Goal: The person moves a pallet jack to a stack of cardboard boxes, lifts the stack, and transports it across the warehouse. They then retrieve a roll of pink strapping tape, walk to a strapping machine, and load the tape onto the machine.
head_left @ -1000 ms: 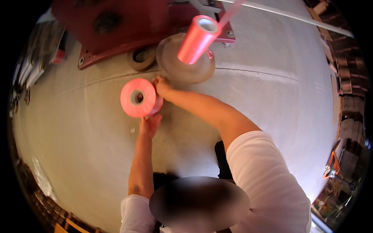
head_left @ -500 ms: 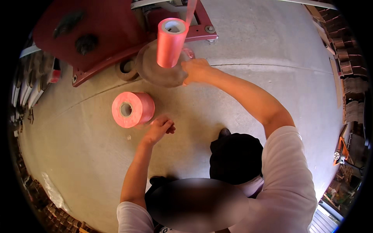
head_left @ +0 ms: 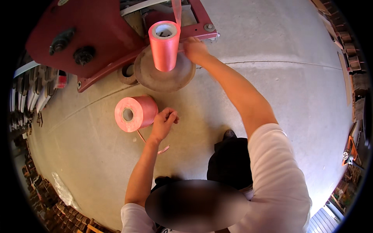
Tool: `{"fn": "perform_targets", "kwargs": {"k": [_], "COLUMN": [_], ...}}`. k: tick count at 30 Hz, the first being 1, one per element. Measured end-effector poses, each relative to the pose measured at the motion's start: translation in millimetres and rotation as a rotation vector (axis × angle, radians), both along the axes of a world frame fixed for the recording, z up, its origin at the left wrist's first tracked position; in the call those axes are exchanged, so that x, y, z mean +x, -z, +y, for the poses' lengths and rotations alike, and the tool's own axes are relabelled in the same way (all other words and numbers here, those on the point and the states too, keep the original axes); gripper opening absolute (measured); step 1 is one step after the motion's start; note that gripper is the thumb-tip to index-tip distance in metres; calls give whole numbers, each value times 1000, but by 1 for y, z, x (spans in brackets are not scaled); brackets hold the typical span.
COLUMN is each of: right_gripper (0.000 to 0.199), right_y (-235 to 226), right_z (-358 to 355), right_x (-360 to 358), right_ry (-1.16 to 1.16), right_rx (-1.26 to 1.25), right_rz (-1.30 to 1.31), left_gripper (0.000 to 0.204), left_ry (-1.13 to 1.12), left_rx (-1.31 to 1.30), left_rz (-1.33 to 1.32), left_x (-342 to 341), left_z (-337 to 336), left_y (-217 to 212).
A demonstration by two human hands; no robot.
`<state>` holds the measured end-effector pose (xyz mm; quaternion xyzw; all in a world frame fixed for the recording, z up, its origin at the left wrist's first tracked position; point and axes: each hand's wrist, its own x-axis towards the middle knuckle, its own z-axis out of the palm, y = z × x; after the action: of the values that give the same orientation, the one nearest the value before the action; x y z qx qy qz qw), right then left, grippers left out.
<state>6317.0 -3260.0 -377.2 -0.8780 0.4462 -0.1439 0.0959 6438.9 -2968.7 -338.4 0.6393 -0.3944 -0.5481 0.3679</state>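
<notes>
A glossy pink roll of plastic tape (head_left: 165, 54) stands upright on a round, dusty disc (head_left: 171, 83), a strip of it running up from its far side. At the roll's right side my right hand (head_left: 195, 50) is closed on a short bit of the pink tape, its fingers slightly blurred. Nearer to me a wider pink roll (head_left: 147, 110) lies on its side, its hollow core facing left. Against its right end rests my left hand (head_left: 165, 122), fingers curled together; whether they hold anything is hidden. A thin pink tail (head_left: 163, 150) shows beside my left forearm.
A dark red machine (head_left: 77, 31) with black knobs and a bolted foot stands at the far left. Next to the disc is a brown ring-shaped core (head_left: 127, 73). Crumpled clear plastic (head_left: 64, 190) lies on the concrete floor (head_left: 268, 101), and stacked parts line both sides.
My right hand has moved farther away alongside the upright roll. My left hand has come up against the lying roll, and a thin pink tail now shows by its forearm. The view has shifted slightly.
</notes>
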Motion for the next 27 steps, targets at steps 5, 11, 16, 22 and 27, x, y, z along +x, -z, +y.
{"fn": "perform_targets", "kwargs": {"k": [5,11,16,22,27], "right_gripper": [16,17,18,16,18], "right_y": [-6,-33,-39,-59,-60], "right_z": [49,106,142,177,193], "right_x": [-41,-44,-26,-5,-4], "right_ry": [-361,-195,-167,-198,-352], "right_rx": [431,522,732,857,773], "right_rz": [-205,-247,-356,-386,-309], "left_gripper": [19,21,26,23,16], "left_ry": [-77,-137,-289,-399,-409], "left_rx": [23,-79,-145,33,135], "left_rz": [-6,-8,81,332,406], "left_x": [8,4,0,12,21], "left_z": [-3,-16,-31,-40,-40], "left_y": [0,9,3,-8,-9]}}
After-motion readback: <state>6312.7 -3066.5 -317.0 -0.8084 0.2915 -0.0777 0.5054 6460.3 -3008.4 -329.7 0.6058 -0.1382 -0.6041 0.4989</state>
